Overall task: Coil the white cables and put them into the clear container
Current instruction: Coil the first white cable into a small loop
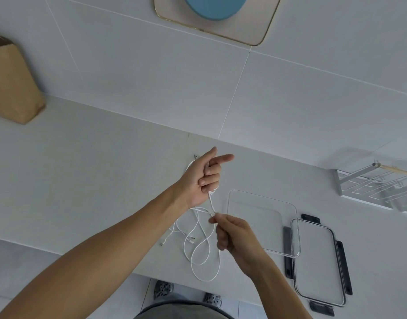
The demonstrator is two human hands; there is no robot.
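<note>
- Head view: the left hand (203,178) is raised above the white counter (101,171), its middle, ring and little fingers curled round a bunch of white cable (199,240); the index finger and thumb stick out straight.
- The right hand (232,236) is lower and nearer the counter's front edge; thumb and forefinger pinch the same cable just below the left hand, the other fingers curled in.
- A short stretch of cable runs taut between the two hands; the rest lies in loose loops on the counter under them, one loop reaching the front edge. Small plug ends lie among the loops.
- The clear container (287,229) sits on the counter just right of the right hand, with no cable inside it.
- Its lid (322,272), clear with dark clips, lies to the right of the container, and the container's near corner overlaps it.
- A brown paper bag (14,88) stands far left against the tiled wall.
- A white wire rack (379,189) is at the far right, well apart from the container.
- On the wall above hangs a gold-rimmed tray (248,31) with a blue disc (214,8).
</note>
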